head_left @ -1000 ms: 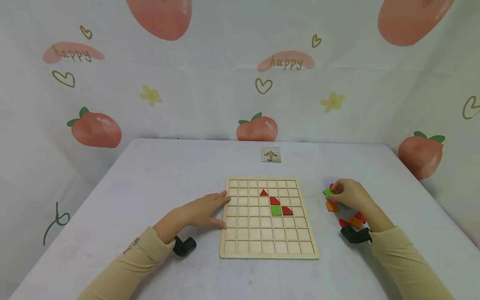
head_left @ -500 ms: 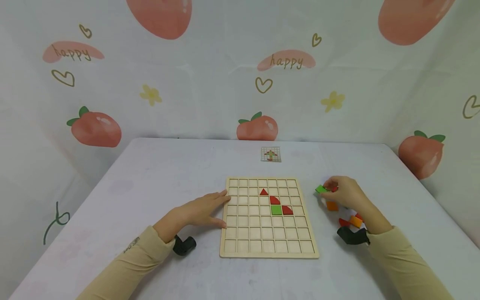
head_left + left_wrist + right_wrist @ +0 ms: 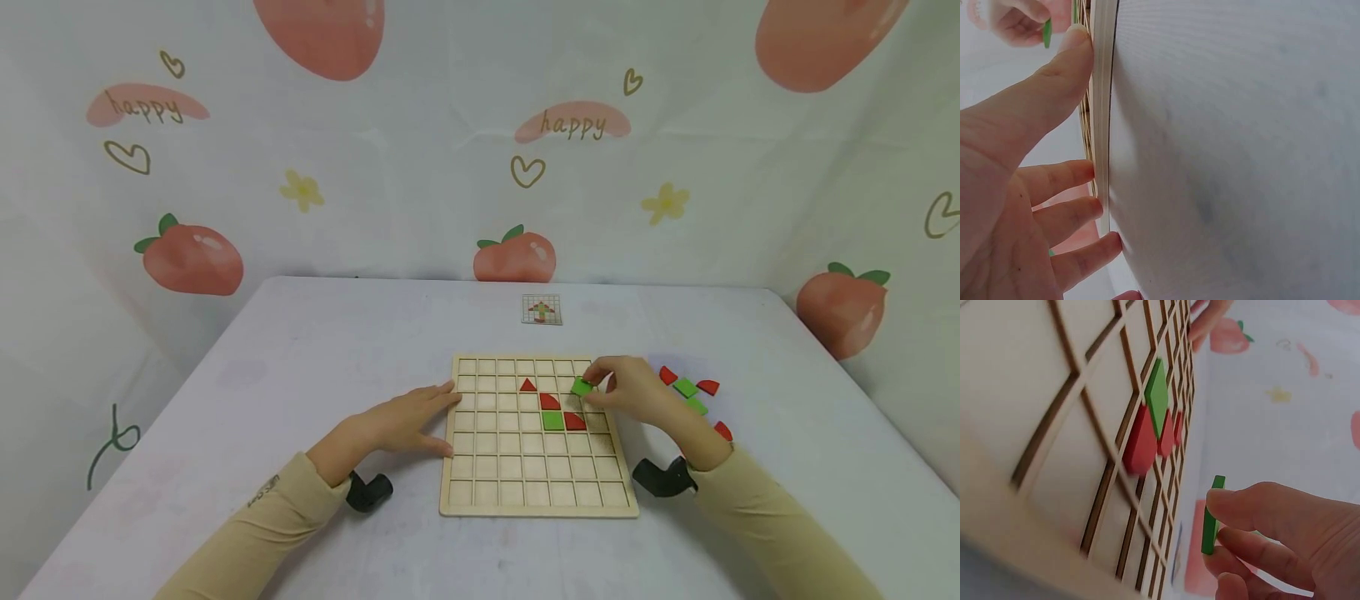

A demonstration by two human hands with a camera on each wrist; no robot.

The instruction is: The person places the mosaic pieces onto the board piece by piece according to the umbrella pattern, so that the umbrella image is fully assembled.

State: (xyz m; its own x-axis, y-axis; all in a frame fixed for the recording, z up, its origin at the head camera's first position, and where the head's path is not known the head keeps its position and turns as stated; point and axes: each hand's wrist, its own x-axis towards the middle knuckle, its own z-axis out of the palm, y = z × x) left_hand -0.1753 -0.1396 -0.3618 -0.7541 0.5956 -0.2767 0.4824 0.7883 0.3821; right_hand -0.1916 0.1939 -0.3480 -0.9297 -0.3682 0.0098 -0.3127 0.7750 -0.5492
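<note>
A wooden grid board [image 3: 498,492] lies on the table between my hands. Set in its cells are a red triangle [image 3: 527,385], two red quarter-circle tiles [image 3: 550,402] and a green square tile [image 3: 552,421]. My left hand [image 3: 397,423] has its fingers extended, with fingertips touching the board's left edge. Above the upper right of the board, my right hand [image 3: 637,392] pinches another green square tile [image 3: 1212,519] between thumb and fingers. In the right wrist view this tile is held on edge, apart from the grid.
Right of the board lie loose tiles: green squares [image 3: 686,387] and red quarter-circles [image 3: 708,387]. My right forearm hides part of that area. A small pattern card [image 3: 542,309] lies behind the board. Black wrist devices [image 3: 369,492] hang at both cuffs.
My right hand has picked a green square tile from the loose pieces and carried it left over the board. The left hand has stayed at the board's edge.
</note>
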